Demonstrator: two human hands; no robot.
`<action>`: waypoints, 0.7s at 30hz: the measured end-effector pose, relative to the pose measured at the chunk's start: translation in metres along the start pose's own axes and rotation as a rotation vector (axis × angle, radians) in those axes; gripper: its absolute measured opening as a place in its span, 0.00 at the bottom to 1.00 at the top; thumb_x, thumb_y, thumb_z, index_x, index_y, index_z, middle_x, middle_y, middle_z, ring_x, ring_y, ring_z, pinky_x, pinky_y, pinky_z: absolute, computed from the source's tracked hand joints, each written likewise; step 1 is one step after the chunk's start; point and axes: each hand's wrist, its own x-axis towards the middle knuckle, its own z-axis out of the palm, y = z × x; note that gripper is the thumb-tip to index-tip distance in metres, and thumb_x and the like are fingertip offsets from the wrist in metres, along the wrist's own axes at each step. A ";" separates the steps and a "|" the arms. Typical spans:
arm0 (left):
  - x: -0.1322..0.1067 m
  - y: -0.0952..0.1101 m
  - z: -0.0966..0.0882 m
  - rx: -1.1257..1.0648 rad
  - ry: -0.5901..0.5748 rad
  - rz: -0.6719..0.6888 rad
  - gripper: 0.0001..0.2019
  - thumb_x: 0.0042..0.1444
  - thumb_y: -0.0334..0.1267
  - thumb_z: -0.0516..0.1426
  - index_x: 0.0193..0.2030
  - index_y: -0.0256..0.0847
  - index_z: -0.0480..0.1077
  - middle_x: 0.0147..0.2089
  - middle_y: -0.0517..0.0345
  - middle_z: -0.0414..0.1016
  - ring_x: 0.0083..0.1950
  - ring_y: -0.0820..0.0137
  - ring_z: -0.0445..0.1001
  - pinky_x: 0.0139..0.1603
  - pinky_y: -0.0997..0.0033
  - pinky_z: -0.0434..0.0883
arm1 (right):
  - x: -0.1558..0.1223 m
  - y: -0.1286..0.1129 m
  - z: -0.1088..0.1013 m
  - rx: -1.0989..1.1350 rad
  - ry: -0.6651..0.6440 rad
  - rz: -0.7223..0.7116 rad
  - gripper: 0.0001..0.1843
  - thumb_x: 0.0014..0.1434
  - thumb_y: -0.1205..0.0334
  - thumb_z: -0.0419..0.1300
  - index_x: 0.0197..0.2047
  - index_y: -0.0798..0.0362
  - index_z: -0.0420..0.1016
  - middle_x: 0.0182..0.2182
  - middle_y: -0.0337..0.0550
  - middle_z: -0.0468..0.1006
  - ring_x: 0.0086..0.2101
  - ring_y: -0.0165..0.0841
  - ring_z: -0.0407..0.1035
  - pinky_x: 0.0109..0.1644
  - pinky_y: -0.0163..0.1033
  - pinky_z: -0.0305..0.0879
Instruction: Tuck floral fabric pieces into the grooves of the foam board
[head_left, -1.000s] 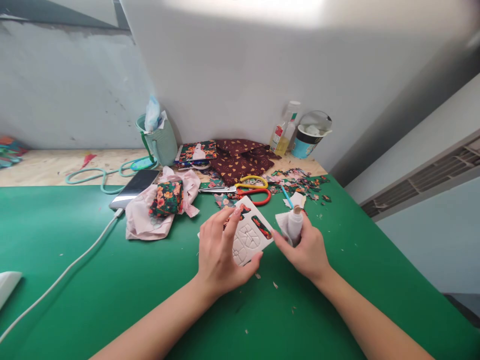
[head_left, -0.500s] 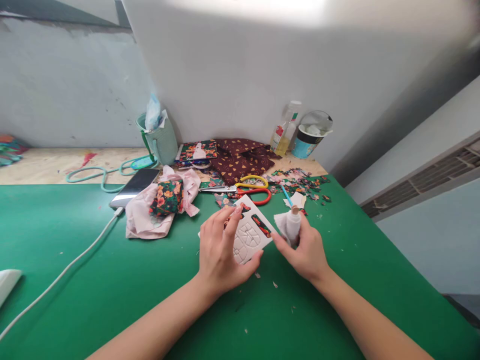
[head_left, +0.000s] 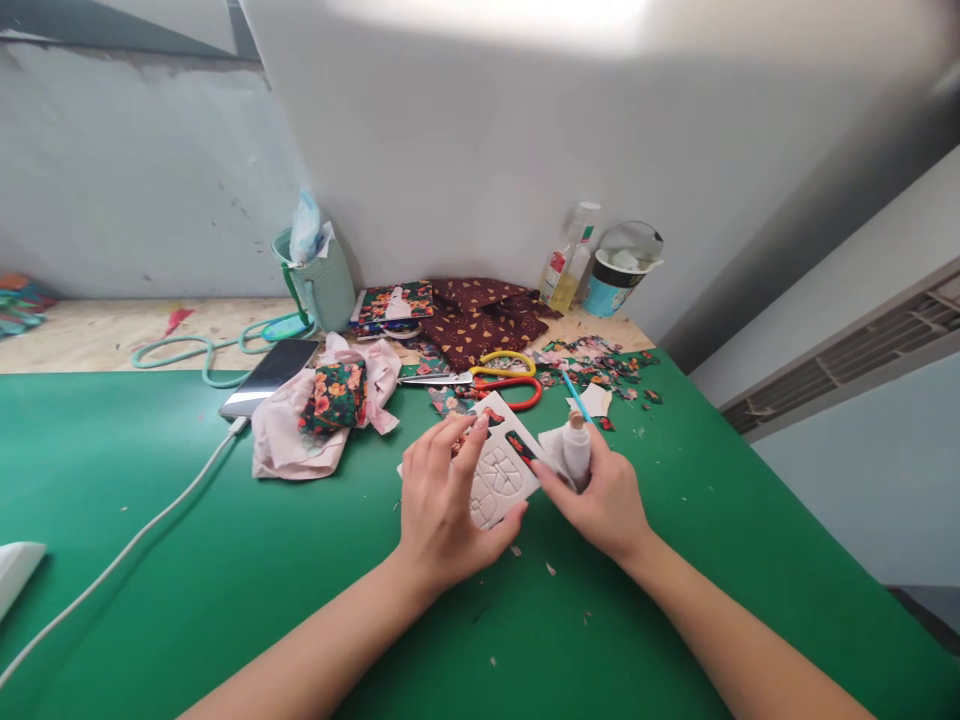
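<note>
A white board [head_left: 501, 478] with grooved outlines and floral fabric set into some of its shapes lies tilted on the green table. My left hand [head_left: 446, 500] holds it, fingers over its far left part and thumb at its near edge, hiding much of that side. To the right, my right hand [head_left: 607, 500] grips a white cylinder with a tan tip [head_left: 576, 450], like a small bottle, with white cloth or tissue beside it. The right thumb or index finger reaches the board's right edge by a red-and-dark fabric strip. A blue stick [head_left: 576, 396] stands out beyond the right hand; whether it is held I cannot tell.
Scissors [head_left: 510, 382] with yellow and red handles lie beyond the board, near fabric scraps [head_left: 600, 362]. Left are bundled floral cloth [head_left: 334, 398], a phone [head_left: 271, 375] and its white cable [head_left: 154, 525]. A bottle [head_left: 571, 262], a blue tub [head_left: 619, 285] and a green basket [head_left: 330, 285] stand behind.
My right hand has shifted slightly left, its fingertip moving onto the fabric strip at the board's edge. The white cylinder has moved left with it; my left hand has barely moved.
</note>
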 end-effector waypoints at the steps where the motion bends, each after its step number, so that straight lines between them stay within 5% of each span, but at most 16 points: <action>1: 0.000 0.000 0.000 0.000 -0.003 -0.003 0.45 0.47 0.44 0.62 0.69 0.45 0.43 0.59 0.42 0.62 0.59 0.51 0.63 0.56 0.50 0.62 | 0.000 0.002 0.000 0.001 0.017 0.029 0.14 0.54 0.53 0.59 0.30 0.49 0.58 0.15 0.30 0.62 0.15 0.27 0.56 0.21 0.33 0.52; 9: 0.000 0.000 0.000 -0.012 -0.005 -0.012 0.45 0.47 0.43 0.63 0.69 0.44 0.43 0.59 0.42 0.61 0.59 0.51 0.63 0.56 0.50 0.62 | -0.003 -0.003 -0.002 0.020 -0.029 -0.009 0.18 0.50 0.48 0.61 0.30 0.49 0.57 0.14 0.28 0.58 0.14 0.27 0.54 0.21 0.33 0.51; 15: 0.001 -0.001 -0.001 -0.005 -0.008 -0.026 0.45 0.47 0.44 0.62 0.69 0.44 0.44 0.59 0.42 0.62 0.59 0.51 0.63 0.56 0.50 0.62 | 0.003 0.007 -0.003 -0.010 0.084 0.181 0.12 0.55 0.52 0.57 0.33 0.50 0.62 0.16 0.31 0.64 0.16 0.30 0.59 0.22 0.34 0.53; 21: 0.000 0.000 -0.003 -0.012 -0.036 -0.048 0.41 0.47 0.44 0.62 0.67 0.43 0.49 0.59 0.43 0.62 0.59 0.52 0.63 0.57 0.52 0.61 | 0.002 0.015 -0.003 0.172 0.108 0.201 0.13 0.54 0.50 0.59 0.33 0.51 0.63 0.18 0.32 0.64 0.17 0.29 0.57 0.23 0.35 0.55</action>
